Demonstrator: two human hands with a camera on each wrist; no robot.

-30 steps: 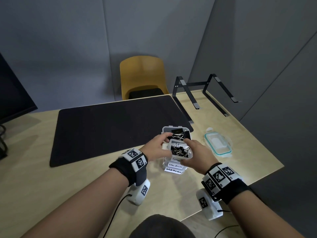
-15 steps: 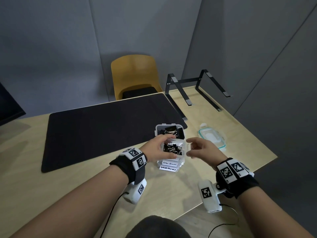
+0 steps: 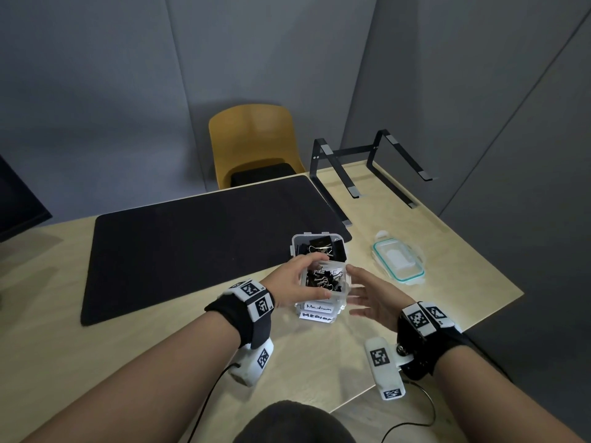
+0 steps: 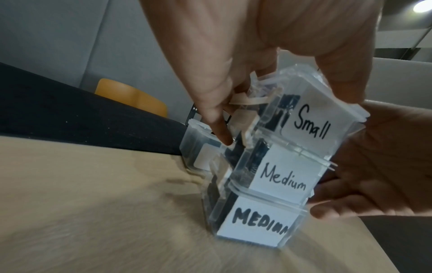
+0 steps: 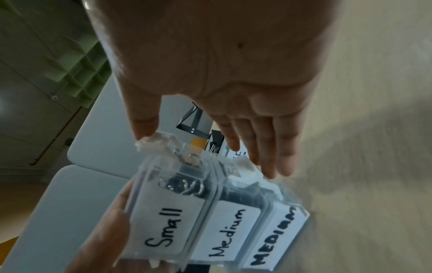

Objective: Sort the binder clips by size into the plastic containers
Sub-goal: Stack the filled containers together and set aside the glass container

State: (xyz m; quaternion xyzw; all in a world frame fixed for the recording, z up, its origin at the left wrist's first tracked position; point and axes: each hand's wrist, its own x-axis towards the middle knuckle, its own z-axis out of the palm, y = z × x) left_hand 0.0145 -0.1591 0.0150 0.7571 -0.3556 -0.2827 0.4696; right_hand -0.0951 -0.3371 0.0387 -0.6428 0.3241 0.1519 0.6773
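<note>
At lower centre of the head view, my left hand (image 3: 295, 282) is gripping the top container, labelled "Small" (image 4: 311, 127), fingers curled over its rim. It is sitting on a stack of two "Medium" containers (image 3: 316, 311) on the table (image 3: 160, 362). My right hand (image 3: 374, 302) is hovering just beside the stack, fingers straight, holding nothing. Behind the stack, a fourth container (image 3: 319, 247) is holding larger binder clips (image 3: 321, 243).

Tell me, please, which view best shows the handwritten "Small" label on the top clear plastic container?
The left wrist view: the "Small" label is sharp, upright and unobstructed. The right wrist view shows it rotated sideways and slightly blurred. The head view shows only the container's open top, so it is unreadable there.
</note>
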